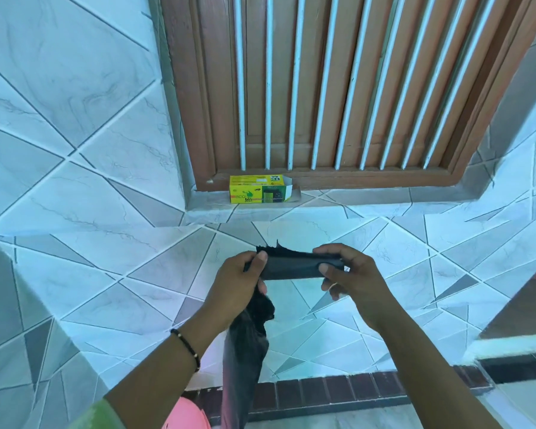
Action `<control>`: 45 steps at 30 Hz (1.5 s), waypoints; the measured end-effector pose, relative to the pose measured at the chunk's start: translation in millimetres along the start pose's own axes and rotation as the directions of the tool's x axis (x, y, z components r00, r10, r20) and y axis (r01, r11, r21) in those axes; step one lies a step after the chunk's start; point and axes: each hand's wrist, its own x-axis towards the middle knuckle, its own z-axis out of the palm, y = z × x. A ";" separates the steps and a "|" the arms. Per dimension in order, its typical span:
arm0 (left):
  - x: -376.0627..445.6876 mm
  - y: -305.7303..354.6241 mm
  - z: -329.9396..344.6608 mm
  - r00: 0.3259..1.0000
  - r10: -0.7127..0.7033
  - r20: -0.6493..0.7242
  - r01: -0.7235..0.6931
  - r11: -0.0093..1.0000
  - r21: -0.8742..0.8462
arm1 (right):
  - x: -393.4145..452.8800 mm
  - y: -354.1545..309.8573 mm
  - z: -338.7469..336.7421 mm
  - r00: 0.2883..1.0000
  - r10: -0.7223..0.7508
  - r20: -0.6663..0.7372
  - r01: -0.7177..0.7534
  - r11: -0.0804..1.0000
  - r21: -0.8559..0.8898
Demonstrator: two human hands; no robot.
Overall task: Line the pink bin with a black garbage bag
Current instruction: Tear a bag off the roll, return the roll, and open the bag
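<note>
A roll of black garbage bags is held level in front of the tiled wall. My right hand grips its right end, thumb on the front. My left hand pinches the left end, where a torn edge sticks up. One black garbage bag hangs down from under my left hand, folded narrow. Only a small part of the pink bin shows at the bottom edge, below the hanging bag.
A yellow and green bin-bag box lies open on the window sill, under a wooden window with white bars. Tiled wall surrounds it. A dark brick strip runs along the floor edge; a step rises at right.
</note>
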 end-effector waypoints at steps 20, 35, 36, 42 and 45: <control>179.6 7.0 7.7 0.946 0.325 0.009 -0.236 0.667 0.706 | 162.0 12.4 -61.2 0.999 0.026 -0.043 -0.028 0.999 -0.039; 214.1 34.3 13.1 0.973 0.217 -0.081 0.008 0.317 0.948 | 160.3 -4.7 -77.2 0.996 -0.042 -0.078 0.050 0.994 0.100; 205.4 33.2 12.7 0.964 0.246 -0.098 0.001 0.368 0.930 | 156.1 -8.3 -79.0 0.993 -0.063 -0.103 0.077 0.988 0.131; 129.7 14.4 16.4 0.902 0.382 -0.202 -0.086 0.617 0.783 | 121.6 -44.1 -73.6 0.928 -0.225 -0.296 0.307 0.913 0.270; 94.0 3.3 17.0 0.916 0.344 -0.209 -0.099 0.696 0.712 | 99.1 -55.4 -55.3 0.867 -0.381 -0.322 0.423 0.904 0.068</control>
